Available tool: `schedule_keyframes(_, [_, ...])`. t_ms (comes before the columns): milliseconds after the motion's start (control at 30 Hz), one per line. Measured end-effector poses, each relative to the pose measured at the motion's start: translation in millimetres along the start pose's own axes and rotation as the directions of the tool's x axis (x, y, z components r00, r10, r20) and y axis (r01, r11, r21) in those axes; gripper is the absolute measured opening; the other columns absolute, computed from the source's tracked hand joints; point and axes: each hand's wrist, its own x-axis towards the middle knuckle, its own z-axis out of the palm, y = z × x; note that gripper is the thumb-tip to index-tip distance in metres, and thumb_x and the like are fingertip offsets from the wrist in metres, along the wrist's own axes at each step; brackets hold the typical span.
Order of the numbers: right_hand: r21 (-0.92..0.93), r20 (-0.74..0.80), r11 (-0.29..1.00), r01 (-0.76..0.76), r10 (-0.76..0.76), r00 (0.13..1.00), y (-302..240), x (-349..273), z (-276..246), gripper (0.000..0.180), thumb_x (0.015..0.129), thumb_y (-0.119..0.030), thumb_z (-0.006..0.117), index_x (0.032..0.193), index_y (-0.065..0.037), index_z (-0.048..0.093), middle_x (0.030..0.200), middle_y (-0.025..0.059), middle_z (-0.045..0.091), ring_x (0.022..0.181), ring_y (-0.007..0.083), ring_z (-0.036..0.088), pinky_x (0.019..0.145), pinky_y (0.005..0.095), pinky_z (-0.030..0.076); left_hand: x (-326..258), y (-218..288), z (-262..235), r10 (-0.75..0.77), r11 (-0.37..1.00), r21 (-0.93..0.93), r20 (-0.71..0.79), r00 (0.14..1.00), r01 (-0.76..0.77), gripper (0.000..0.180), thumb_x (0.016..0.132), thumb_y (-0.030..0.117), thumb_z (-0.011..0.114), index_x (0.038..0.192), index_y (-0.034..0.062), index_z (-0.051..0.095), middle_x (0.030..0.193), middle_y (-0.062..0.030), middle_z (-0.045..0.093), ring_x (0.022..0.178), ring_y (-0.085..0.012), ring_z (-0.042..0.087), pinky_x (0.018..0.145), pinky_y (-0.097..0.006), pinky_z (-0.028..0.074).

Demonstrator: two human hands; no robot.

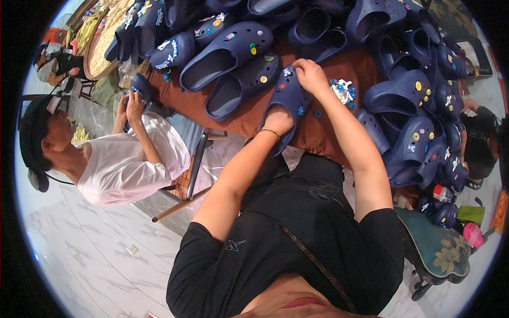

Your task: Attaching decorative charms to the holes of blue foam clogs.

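Note:
A navy blue clog point(288, 91) with several small charms on its upper lies in front of me, its heel reaching past the table's near edge. My left hand point(279, 121), a thin bracelet at the wrist, is pushed into the clog's opening; its fingers are hidden inside. On the outside of the toe part, my right hand point(313, 75) has its fingertips pinched together. What they hold there, if anything, is too small to tell. Just right of this hand lies a pile of loose white and coloured charms point(343, 91). A blue charm point(317, 114) sits apart from the pile.
Navy clogs point(228, 55) crowd the far side of the brown-covered table point(212, 114), with more heaped at right point(413, 135). At left a seated person in a white shirt point(127, 167) handles a clog point(140, 85). A dark green stool point(435, 244) stands at lower right.

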Motion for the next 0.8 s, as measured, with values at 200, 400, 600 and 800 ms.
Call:
schedule_keyframes(200, [-0.23, 0.229, 0.937, 0.264, -0.212, 0.95, -22, -3, -2, 0.017, 0.077, -0.017, 0.054, 0.09, -0.013, 0.065, 0.093, 0.0114, 0.056, 0.087, 0.0303, 0.057, 0.074, 0.0405, 0.047, -4, 6, -17, -0.084, 0.993, -0.061, 0.211, 0.974, 0.098, 0.037, 0.079, 0.023, 0.037, 0.083, -0.0014, 0.065, 0.095, -0.0231, 0.06, 0.089, -0.0345, 0.059, 0.083, -0.041, 0.044])
schedule_keyframes(400, [-0.055, -0.046, 0.998, 0.001, -0.004, 0.999, 9, 10, -9, 0.016, 0.077, -0.016, 0.054, 0.085, -0.012, 0.066, 0.089, 0.0124, 0.059, 0.084, 0.0312, 0.058, 0.075, 0.0412, 0.047, -2, 6, -16, -0.048, 0.998, -0.027, 0.207, 0.977, 0.055, 0.038, 0.08, 0.023, 0.036, 0.083, -0.0017, 0.065, 0.096, -0.023, 0.06, 0.09, -0.034, 0.059, 0.084, -0.041, 0.044])
schedule_keyframes(600, [-0.154, 0.022, 0.986, 0.069, -0.067, 0.998, -1, 17, -3, 0.015, 0.074, -0.019, 0.056, 0.082, -0.011, 0.067, 0.088, 0.0115, 0.06, 0.083, 0.0315, 0.056, 0.074, 0.0421, 0.045, 3, -7, -1, -0.022, 1.0, -0.009, 0.178, 0.984, 0.024, 0.034, 0.08, 0.019, 0.038, 0.082, -0.0006, 0.065, 0.091, -0.0223, 0.062, 0.086, -0.0339, 0.06, 0.081, -0.041, 0.046])
schedule_keyframes(800, [-0.575, 0.353, 0.817, 0.037, 0.207, 0.913, -72, 19, 23, 0.033, 0.068, -0.035, 0.064, 0.085, -0.007, 0.068, 0.099, 0.0113, 0.062, 0.102, 0.0276, 0.05, 0.088, 0.0438, 0.035, -5, -4, 4, 0.295, 0.941, 0.148, 0.078, 0.952, -0.303, 0.026, 0.076, 0.018, 0.045, 0.071, 0.006, 0.068, 0.082, -0.0171, 0.064, 0.074, -0.0277, 0.062, 0.072, -0.039, 0.048])
